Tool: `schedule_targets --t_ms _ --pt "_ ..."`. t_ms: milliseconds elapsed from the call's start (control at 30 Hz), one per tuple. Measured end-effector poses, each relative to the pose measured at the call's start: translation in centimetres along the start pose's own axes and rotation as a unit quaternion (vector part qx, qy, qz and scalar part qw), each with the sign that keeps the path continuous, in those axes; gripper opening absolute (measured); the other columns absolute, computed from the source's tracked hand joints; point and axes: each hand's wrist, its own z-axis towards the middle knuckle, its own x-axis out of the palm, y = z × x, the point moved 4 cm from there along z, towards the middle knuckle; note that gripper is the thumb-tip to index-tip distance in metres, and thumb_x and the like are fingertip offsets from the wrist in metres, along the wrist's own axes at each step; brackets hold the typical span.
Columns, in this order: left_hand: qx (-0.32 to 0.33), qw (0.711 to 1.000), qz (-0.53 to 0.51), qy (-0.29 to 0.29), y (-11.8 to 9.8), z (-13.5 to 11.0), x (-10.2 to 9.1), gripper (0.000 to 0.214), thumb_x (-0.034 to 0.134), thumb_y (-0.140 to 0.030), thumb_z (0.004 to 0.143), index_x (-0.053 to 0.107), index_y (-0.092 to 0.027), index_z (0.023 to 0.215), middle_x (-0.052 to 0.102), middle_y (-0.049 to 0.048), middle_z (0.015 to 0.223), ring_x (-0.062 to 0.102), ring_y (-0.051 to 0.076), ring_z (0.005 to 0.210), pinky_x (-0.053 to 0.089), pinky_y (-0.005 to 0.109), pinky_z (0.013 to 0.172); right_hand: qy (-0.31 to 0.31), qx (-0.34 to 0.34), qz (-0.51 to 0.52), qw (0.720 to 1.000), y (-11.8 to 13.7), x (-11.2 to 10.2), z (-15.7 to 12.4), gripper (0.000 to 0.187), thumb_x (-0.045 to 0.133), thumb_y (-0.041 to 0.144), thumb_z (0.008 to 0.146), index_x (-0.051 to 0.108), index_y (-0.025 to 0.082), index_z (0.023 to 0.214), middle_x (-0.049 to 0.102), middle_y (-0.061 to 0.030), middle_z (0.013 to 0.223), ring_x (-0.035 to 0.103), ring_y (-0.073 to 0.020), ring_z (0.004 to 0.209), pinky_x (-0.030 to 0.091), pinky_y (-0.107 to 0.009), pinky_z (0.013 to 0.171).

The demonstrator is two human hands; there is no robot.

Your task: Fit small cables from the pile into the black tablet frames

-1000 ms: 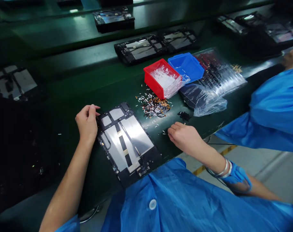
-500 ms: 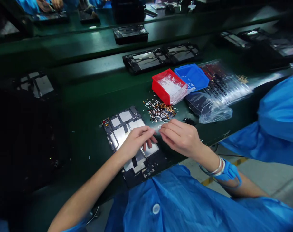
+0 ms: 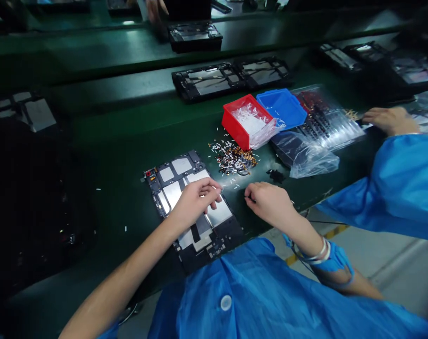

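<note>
Dark green assembly-line surface [image 3: 129,127] runs across the view, with more device frames [image 3: 231,77] lined up along it. A black tablet frame [image 3: 171,194] lined with silver metal plates lies in front, and the left hand [image 3: 194,202] rests curled over its middle, grip narrow and fingertips bunched; whether it holds anything cannot be told. The right hand [image 3: 268,203] sits just beside the frame, its grip also narrow and equally unclear, close to scattered white bits and a heap of white pieces and flex cables [image 3: 233,159]. Beyond stand a red plastic bin [image 3: 231,127] of white pieces and a blue plastic bin [image 3: 281,106], beside clear plastic bags [image 3: 314,162]. A co-worker's hand [image 3: 390,120] lies just beside the bags.
</note>
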Motion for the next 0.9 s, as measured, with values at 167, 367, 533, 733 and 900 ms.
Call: schedule_targets --t_ms 167,367,533,733,900 --pt "0.031 0.998 0.029 -0.037 -0.4 -0.3 -0.1 0.018 0.057 -0.028 0.077 0.06 -0.015 0.089 0.065 0.0066 0.081 0.059 0.014 0.067 0.041 0.022 0.051 -0.046 -0.03 0.049 0.997 -0.4 -1.1 0.4 0.011 0.057 0.014 0.076 0.062 0.02 0.069 0.066 -0.0016 0.066 0.059 -0.0154 0.065 0.033 -0.025 0.055" --pt "0.101 0.991 0.016 -0.082 -1.6 -1.0 -0.5 0.025 0.054 -0.032 0.084 0.06 -0.017 0.103 0.068 0.0086 0.1 0.061 0.018 0.095 0.044 0.024 0.068 -0.299 -0.249 0.0 0.921 1.1 -4.5 -1.7 0.027 0.045 0.017 0.091 0.062 0.019 0.07 0.065 -0.004 0.068 0.055 -0.0153 0.069 0.04 -0.027 0.062" --pt "-0.018 0.993 -0.089 0.071 -0.8 -1.2 1.2 0.031 0.054 -0.044 0.083 0.059 -0.014 0.08 0.066 0.0051 0.059 0.051 0.01 0.046 0.027 0.019 0.04 -0.386 -0.319 -0.017 0.865 2.6 -5.5 -1.8 0.025 0.051 0.014 0.09 0.06 0.02 0.067 0.066 -0.0027 0.069 0.055 -0.0137 0.066 0.045 -0.026 0.059" --pt "0.038 0.996 -0.079 0.017 -1.4 -1.3 1.0 0.027 0.059 -0.039 0.082 0.06 -0.013 0.074 0.063 0.0028 0.057 0.048 0.007 0.044 0.029 0.017 0.04 -0.449 -0.315 0.149 0.823 3.6 -5.9 -2.0 0.008 0.06 0.012 0.084 0.065 0.017 0.088 0.071 -0.0059 0.078 0.062 -0.0156 0.071 0.053 -0.029 0.062" --pt "0.12 0.992 0.028 -0.036 -2.1 -1.7 0.6 0.017 0.053 -0.023 0.085 0.067 -0.014 0.079 0.062 0.0006 0.063 0.053 0.009 0.055 0.042 0.02 0.054 -0.398 -0.288 0.203 0.847 4.1 -5.8 -1.7 0.008 0.059 0.013 0.084 0.066 0.017 0.083 0.071 -0.0061 0.077 0.063 -0.0159 0.069 0.053 -0.03 0.064"
